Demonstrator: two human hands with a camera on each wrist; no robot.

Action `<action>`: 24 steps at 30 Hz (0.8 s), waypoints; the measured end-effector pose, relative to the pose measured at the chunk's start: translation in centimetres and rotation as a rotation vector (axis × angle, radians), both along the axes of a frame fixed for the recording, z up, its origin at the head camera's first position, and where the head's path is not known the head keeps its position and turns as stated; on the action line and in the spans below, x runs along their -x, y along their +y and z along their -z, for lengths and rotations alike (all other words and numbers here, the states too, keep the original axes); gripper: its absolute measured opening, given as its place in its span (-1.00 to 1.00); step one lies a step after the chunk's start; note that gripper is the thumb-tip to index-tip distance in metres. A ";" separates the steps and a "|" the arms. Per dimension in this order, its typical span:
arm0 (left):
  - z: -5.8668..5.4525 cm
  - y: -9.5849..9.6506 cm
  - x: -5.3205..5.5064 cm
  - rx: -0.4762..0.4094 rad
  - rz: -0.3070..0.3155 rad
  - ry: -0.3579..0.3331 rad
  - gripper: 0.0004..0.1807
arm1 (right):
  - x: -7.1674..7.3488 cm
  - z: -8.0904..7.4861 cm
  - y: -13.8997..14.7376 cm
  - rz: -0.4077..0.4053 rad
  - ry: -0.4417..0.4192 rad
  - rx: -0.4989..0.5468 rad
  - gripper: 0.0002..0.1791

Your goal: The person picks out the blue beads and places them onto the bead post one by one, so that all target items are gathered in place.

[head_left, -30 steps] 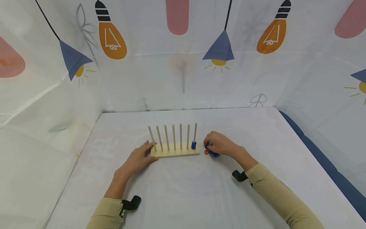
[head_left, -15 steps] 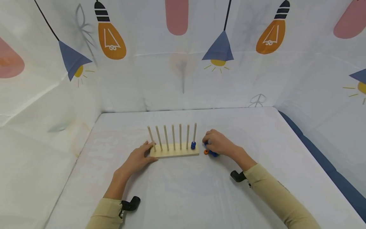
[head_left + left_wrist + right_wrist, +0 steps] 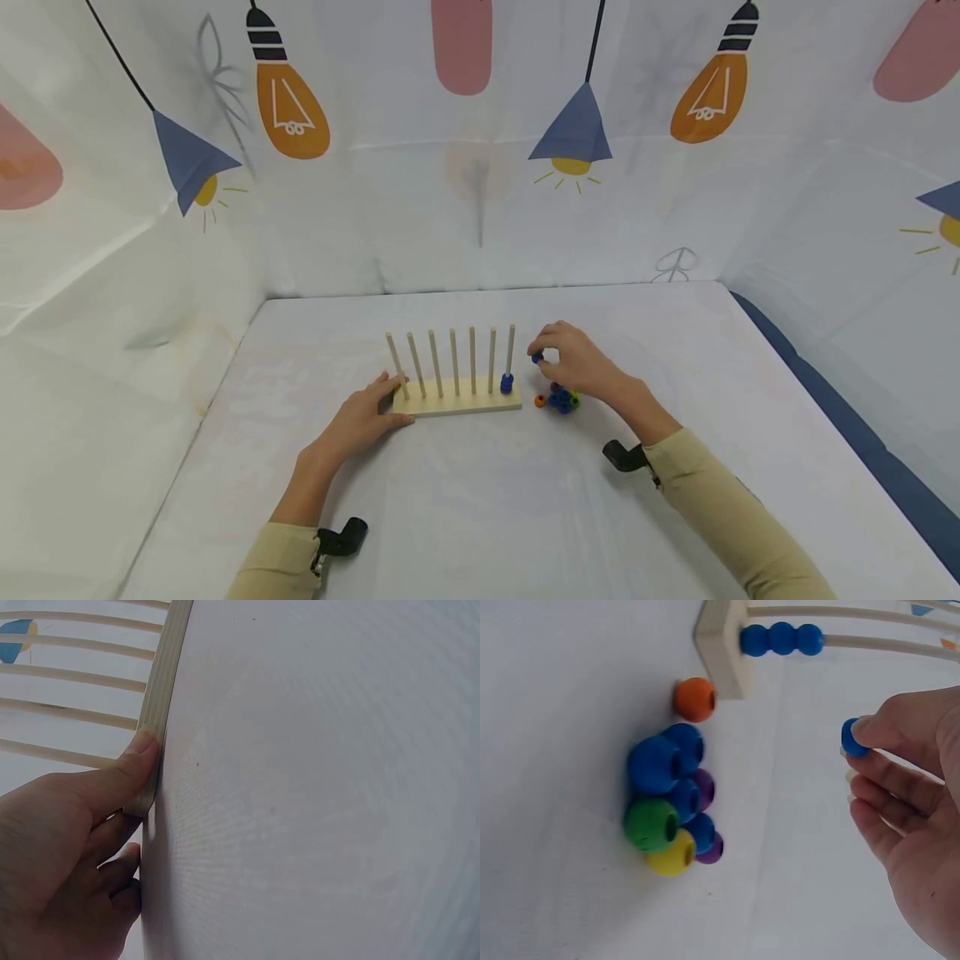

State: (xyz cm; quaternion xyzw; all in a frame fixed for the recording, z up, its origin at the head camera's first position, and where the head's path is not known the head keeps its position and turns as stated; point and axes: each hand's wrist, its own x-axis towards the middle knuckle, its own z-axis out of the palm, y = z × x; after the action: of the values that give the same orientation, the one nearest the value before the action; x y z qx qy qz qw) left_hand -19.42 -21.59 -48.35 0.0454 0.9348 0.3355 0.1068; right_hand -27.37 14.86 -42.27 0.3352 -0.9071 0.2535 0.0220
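My left hand grips the left end of a pale wooden peg board, thumb along its front edge. In the left wrist view the thumb presses the base, and the other fingers pass behind its end. Several upright rods stand in the board. Three blue beads are threaded on the rightmost rod, down at the base. My right hand is raised off the table to the right of that rod. Between thumb and fingertips it pinches a blue bead, partly covered by the thumb.
A loose cluster of beads lies right of the board: several blue, two purple, one green and one yellow. An orange bead sits apart, nearer the board. A printed white curtain stands behind the white table.
My right hand has risen from the bead cluster with a blue bead pinched in it, leaving the other beads in sight. The left hand and the board stay in place.
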 end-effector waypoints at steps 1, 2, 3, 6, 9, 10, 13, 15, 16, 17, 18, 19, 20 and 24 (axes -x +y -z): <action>0.0 0.0 0.0 -0.001 0.000 0.000 -0.13 | 0.0 -0.2 -0.1 0.003 0.001 0.010 -0.79; 0.1 0.0 0.0 -0.001 0.000 0.001 -0.13 | 0.0 -0.5 -0.2 0.005 -0.001 0.025 -0.79; 0.1 0.0 0.0 -0.003 -0.001 0.001 -0.13 | 0.0 -0.7 -0.3 0.004 0.000 0.042 -0.80; 0.2 -0.1 0.0 -0.007 -0.001 0.006 -0.14 | 0.0 -1.2 -0.5 -0.004 0.017 0.090 -0.80; 0.3 -0.1 -0.1 -0.013 0.002 0.010 -0.14 | 0.0 -1.7 -0.7 -0.028 0.046 0.139 -0.80; 0.3 -0.1 -0.1 -0.014 0.002 0.011 -0.14 | 0.0 -1.9 -0.7 -0.035 0.056 0.152 -0.80; 0.3 -0.1 -0.2 -0.015 0.003 0.013 -0.14 | -0.1 -2.5 -0.9 -0.053 0.081 0.186 -0.81; 0.3 0.0 -0.3 -0.013 0.001 0.015 -0.14 | -0.2 -2.9 -1.1 -0.060 0.096 0.202 -0.80; 0.2 0.0 -0.3 -0.012 -0.001 0.016 -0.14 | -0.3 -3.2 -1.1 -0.063 0.104 0.210 -0.80; 0.2 0.0 -0.3 -0.012 -0.001 0.017 -0.14 | -0.3 -3.4 -1.2 -0.064 0.111 0.216 -0.80; 0.2 0.0 -0.3 -0.011 -0.002 0.017 -0.14 | -0.4 -3.6 -1.3 -0.066 0.116 0.224 -0.80; 0.2 0.0 -0.2 -0.010 -0.002 0.018 -0.14 | -0.4 -3.9 -1.3 -0.069 0.120 0.233 -0.80; 0.2 0.1 -0.2 -0.010 -0.004 0.017 -0.14 | -0.5 -4.1 -1.4 -0.073 0.127 0.238 -0.80; 0.1 0.1 -0.2 -0.010 -0.005 0.019 -0.15 | -0.7 -5.0 -1.6 -0.085 0.144 0.262 -0.81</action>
State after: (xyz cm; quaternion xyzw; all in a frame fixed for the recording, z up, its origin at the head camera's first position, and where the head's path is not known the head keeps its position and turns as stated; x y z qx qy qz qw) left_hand -19.26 -21.50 -48.45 0.0467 0.9342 0.3401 0.0970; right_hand -26.67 13.29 -37.23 0.3849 -0.8474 0.3457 0.1196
